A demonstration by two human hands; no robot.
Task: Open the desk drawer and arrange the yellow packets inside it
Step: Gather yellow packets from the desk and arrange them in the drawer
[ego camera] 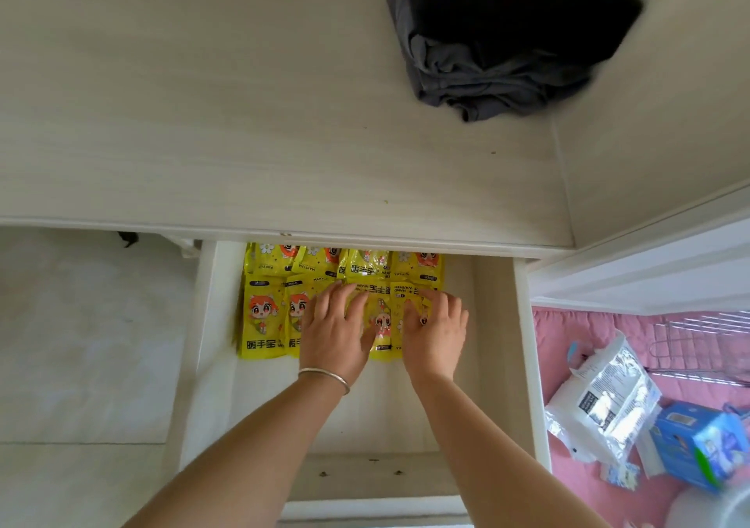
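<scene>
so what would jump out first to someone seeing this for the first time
The bright yellow cartoon-printed packets would catch the eye first, laid in rows at the back of the open white desk drawer. Both bare hands press flat on them, the left hand wearing a thin silver bangle and the right hand beside it. Next comes the crumpled dark grey cloth on the pale wooden desk top above.

— What are you wearing on your arms?

— Nothing on either forearm: both are bare up to the bottom edge of the frame, no sleeves in sight. My left hand has a thin silver-coloured bangle round the wrist, lower centre of the frame.

— And the other?

— My right hand shows no ring, watch or band.
</scene>
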